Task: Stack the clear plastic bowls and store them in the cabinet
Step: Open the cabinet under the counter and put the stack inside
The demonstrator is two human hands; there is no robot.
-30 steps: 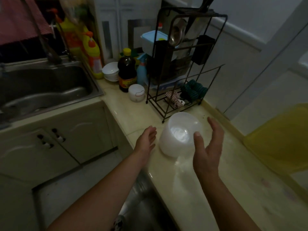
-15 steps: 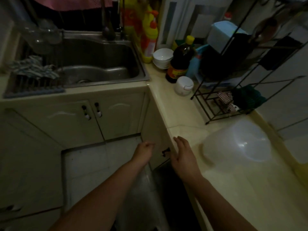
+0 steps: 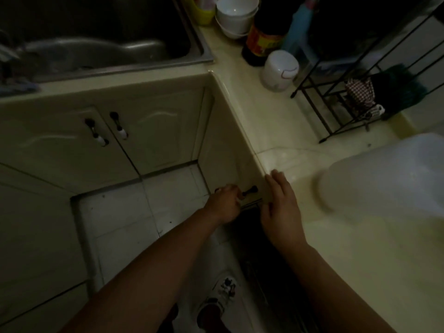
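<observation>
The stack of clear plastic bowls (image 3: 384, 174) lies upside down on the cream counter (image 3: 360, 248) at the right, blurred and apart from both hands. My left hand (image 3: 224, 204) grips the dark handle (image 3: 249, 189) of the cabinet door (image 3: 225, 150) under the counter's corner. My right hand (image 3: 280, 207) rests with straight fingers on the counter's front edge, just right of that handle. Below the hands there is a dark gap, and I cannot tell what is inside it.
A steel sink (image 3: 101, 46) lies at the top left over two shut cabinet doors (image 3: 108, 135). White bowls (image 3: 236, 16), a dark bottle (image 3: 263, 37), a white jar (image 3: 280, 69) and a black wire rack (image 3: 360, 92) crowd the counter's far end. Tiled floor (image 3: 149, 212) lies below.
The view tilted down toward the cabinet. My left hand moved right and closed on the door handle. My right hand stayed at the counter's edge, and the bowls stayed on the counter.
</observation>
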